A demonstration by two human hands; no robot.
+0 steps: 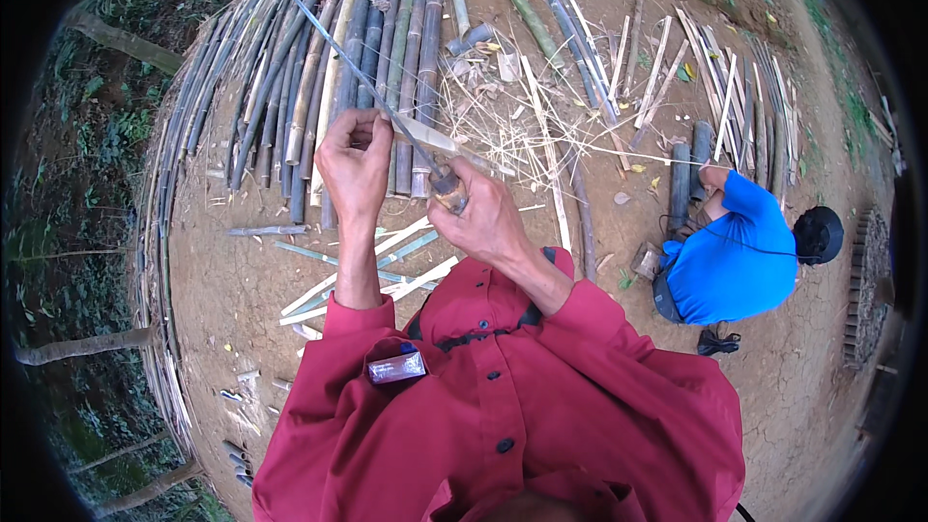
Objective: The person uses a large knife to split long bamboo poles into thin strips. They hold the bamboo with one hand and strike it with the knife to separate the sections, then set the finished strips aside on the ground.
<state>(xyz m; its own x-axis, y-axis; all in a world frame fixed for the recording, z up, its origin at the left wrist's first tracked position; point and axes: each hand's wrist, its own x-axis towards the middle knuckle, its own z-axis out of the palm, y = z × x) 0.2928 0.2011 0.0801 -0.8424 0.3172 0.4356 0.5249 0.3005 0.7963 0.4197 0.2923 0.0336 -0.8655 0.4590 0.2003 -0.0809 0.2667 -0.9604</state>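
Observation:
My left hand (356, 159) is closed, thumb and fingers pinching a long thin bamboo strip (327, 34) that slants away to the far left. In my right hand (491, 217) is a knife; its worn handle (449, 191) shows beyond the fist, and a narrow dark blade (411, 140) points toward my left fingers. A pale flat piece (430, 137) lies across behind the blade, between the two hands. Whether it is part of the same strip I cannot tell. Both hands are raised in front of my body, close together.
Bamboo poles (401, 34) lie in a large pile ahead and left. Thin shavings (512, 130) litter the ground ahead; split strips (387, 271) lie crossed below my hands. At right a person in a blue shirt (735, 251) crouches near upright bamboo sections (680, 184). Plants border the left.

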